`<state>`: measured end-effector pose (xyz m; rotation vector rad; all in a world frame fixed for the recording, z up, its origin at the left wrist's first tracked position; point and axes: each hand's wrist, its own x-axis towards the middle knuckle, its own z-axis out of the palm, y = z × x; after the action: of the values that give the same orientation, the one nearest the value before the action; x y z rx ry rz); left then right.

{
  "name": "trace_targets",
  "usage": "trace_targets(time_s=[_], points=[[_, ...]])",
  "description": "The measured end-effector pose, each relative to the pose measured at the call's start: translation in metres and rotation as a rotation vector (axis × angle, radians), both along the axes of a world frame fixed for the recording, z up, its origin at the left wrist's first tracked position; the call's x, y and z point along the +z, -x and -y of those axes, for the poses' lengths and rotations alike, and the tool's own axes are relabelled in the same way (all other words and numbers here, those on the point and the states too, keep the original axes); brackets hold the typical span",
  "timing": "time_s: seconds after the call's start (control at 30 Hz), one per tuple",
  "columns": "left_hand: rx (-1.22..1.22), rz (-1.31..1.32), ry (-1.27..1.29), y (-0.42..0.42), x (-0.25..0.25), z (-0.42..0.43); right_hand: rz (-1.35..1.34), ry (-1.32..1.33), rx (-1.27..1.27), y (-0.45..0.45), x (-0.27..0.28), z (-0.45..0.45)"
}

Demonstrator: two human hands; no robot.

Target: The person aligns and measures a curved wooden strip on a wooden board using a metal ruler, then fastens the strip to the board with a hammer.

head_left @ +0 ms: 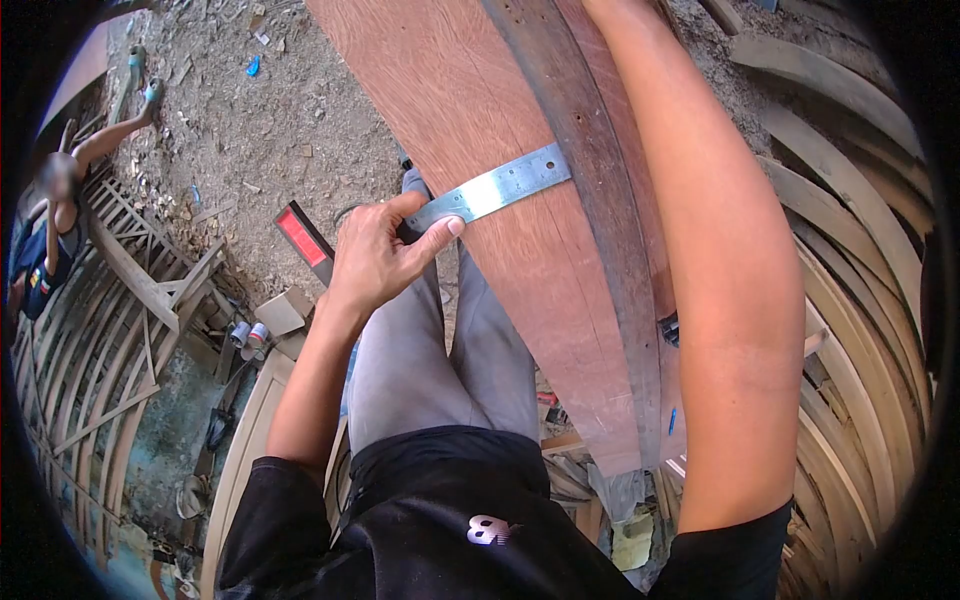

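Note:
My left hand [385, 245] is closed on the near end of a steel ruler [515, 185], thumb on top. The ruler lies across a wide reddish wooden board [470, 110], and its far end, with a small round hole, meets the edge of a long dark curved strip [590, 150]. That strip runs lengthwise along the board. My right forearm [735, 270] reaches over the board's right side toward the top edge of the view, where my right hand is cut off.
A blue pen [672, 420] lies near the board's narrow end. Curved wooden ribs [870, 330] stand at right, with more slatted framing [110, 400] at left. A red-and-black bar-shaped object [305, 238] is beside my left wrist. Another person [55, 220] is at far left.

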<state>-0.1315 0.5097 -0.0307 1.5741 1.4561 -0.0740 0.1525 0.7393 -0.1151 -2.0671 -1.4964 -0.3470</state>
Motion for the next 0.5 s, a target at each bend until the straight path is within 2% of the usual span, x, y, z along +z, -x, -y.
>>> trace_targets(time_s=[0.27,0.33,0.5], points=[[0.034,0.071,-0.004,0.003,-0.002,0.006,0.030,-0.008,0.029,-0.001,0.003,-0.001],[0.026,0.113,-0.106,0.007,-0.007,0.005,-0.022,-0.002,0.042,0.002,0.014,0.000],[-0.009,-0.006,-0.045,0.005,0.011,-0.001,0.025,0.058,0.032,0.002,0.005,0.003]])
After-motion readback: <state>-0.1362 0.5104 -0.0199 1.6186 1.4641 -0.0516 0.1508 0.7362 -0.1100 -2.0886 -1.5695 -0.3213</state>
